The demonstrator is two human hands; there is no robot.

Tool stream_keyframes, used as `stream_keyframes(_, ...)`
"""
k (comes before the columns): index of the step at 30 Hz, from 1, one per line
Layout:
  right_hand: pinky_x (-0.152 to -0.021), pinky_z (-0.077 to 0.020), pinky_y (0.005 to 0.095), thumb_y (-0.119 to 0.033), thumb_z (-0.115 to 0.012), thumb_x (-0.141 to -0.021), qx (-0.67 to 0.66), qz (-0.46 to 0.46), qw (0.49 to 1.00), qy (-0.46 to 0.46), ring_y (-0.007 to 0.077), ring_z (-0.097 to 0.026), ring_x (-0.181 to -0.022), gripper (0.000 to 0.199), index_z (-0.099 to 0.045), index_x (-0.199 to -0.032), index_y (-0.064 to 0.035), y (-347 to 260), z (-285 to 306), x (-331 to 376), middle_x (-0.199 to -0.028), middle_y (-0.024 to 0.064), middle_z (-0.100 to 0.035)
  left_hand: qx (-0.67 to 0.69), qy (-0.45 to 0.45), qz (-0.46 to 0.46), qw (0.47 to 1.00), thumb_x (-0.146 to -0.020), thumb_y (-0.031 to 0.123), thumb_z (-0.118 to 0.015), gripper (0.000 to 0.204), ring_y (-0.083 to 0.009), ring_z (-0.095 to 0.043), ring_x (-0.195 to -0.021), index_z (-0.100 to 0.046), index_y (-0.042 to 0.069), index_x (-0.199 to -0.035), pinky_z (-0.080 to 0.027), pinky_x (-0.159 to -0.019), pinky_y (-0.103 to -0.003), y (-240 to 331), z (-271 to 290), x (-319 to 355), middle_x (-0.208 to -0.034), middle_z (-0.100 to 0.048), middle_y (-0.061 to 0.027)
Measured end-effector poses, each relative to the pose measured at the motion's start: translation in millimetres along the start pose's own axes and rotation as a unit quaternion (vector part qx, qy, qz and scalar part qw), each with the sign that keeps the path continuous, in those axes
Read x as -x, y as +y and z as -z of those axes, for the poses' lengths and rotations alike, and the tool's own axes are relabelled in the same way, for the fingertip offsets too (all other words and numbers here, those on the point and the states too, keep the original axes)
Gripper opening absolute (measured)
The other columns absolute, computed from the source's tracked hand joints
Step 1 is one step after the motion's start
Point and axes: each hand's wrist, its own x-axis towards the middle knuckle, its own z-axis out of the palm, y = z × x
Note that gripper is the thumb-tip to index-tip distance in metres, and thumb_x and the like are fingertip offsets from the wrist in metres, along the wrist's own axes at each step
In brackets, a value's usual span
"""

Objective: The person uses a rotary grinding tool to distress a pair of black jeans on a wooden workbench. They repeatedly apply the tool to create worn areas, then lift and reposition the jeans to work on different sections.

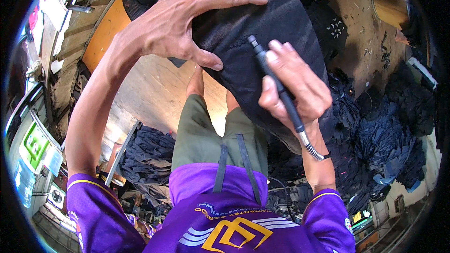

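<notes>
A length of black cloth [281, 14], perhaps a garment part, is spread before me at the upper middle. My left hand [171, 30] rests on its left side, open, with thumb and fingers stretched apart. My right hand [300, 82] is closed around a slim black rotary tool handpiece [291, 112], held like a pen. The handpiece's metal tip [253, 40] points up and left over a worn, rough patch [241, 43] in the cloth. I cannot tell whether tip and cloth touch. A coiled metal spring sleeve [311, 147] leads from the handpiece's rear past my wrist.
Heaps of dark cloth [389, 131] lie at the right, and another pile [145, 154] sits at lower left. Scraps litter the brown floor [358, 23] at upper right. A green container [35, 147] stands at far left. My legs are below the cloth.
</notes>
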Motion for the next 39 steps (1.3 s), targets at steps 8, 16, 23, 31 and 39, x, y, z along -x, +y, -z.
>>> stream_keyframes(8, -0.102, -0.0661, 0.0495, -0.007, -0.079, -0.084, -0.005, 0.019, 1.000, 0.004, 0.0359, -0.082, -0.110, 0.031, -0.082, -0.113, 0.0026, 1, -2, 3, -0.104, 0.0179, -0.083, 0.001, -0.001, -0.004, 1.000, -0.068, 0.077, -0.089, 0.120, -0.0426, -0.007, -0.172, -0.046, 0.031, -0.171, 0.003, -0.132, -0.070, -1, 0, -1, -0.185, -0.018, -0.0168)
stream_keyframes(16, -0.103, -0.0657, 0.0489, -0.006, -0.078, -0.083, 0.007, 0.001, 1.000, 0.004, 0.0363, -0.082, -0.109, 0.031, -0.082, -0.112, 0.0028, -1, 0, 5, -0.104, 0.0200, -0.083, 0.008, 0.002, -0.001, 1.000, -0.068, 0.075, -0.090, 0.120, -0.0425, -0.007, -0.172, -0.046, 0.031, -0.171, 0.003, -0.132, -0.071, 1, 0, 0, -0.185, -0.019, -0.0168)
stream_keyframes(23, -0.101, -0.0665, 0.0488, -0.006, -0.079, -0.083, -0.011, 0.026, 1.000, 0.004, 0.0359, -0.083, -0.106, 0.030, -0.082, -0.111, 0.0036, -1, -3, 8, -0.102, 0.0181, -0.082, 0.001, 0.000, -0.001, 1.000, -0.067, 0.074, -0.091, 0.120, -0.0418, -0.008, -0.172, -0.047, 0.031, -0.170, 0.003, -0.133, -0.069, 1, 1, -1, -0.185, -0.020, -0.0168)
stream_keyframes(31, -0.101, -0.0664, 0.0488, -0.005, -0.078, -0.079, 0.009, -0.012, 1.000, 0.026, 0.0360, -0.083, -0.106, 0.033, -0.081, -0.110, 0.0043, -3, 2, 9, -0.100, 0.0193, -0.082, -0.009, 0.003, -0.002, 1.000, -0.068, 0.079, -0.088, 0.120, -0.0413, -0.007, -0.172, -0.046, 0.032, -0.171, 0.004, -0.133, -0.069, -1, -2, -1, -0.185, -0.019, -0.0165)
stream_keyframes(39, -0.099, -0.0674, 0.0489, -0.003, -0.077, -0.074, -0.008, 0.002, 1.000, 0.028, 0.0368, -0.083, -0.104, 0.032, -0.082, -0.106, 0.0047, -4, 1, 11, -0.100, 0.0214, -0.082, -0.003, 0.001, 0.003, 1.000, -0.068, 0.079, -0.088, 0.120, -0.0409, -0.007, -0.172, -0.046, 0.032, -0.171, 0.005, -0.133, -0.069, -1, -2, -1, -0.185, -0.019, -0.0162)
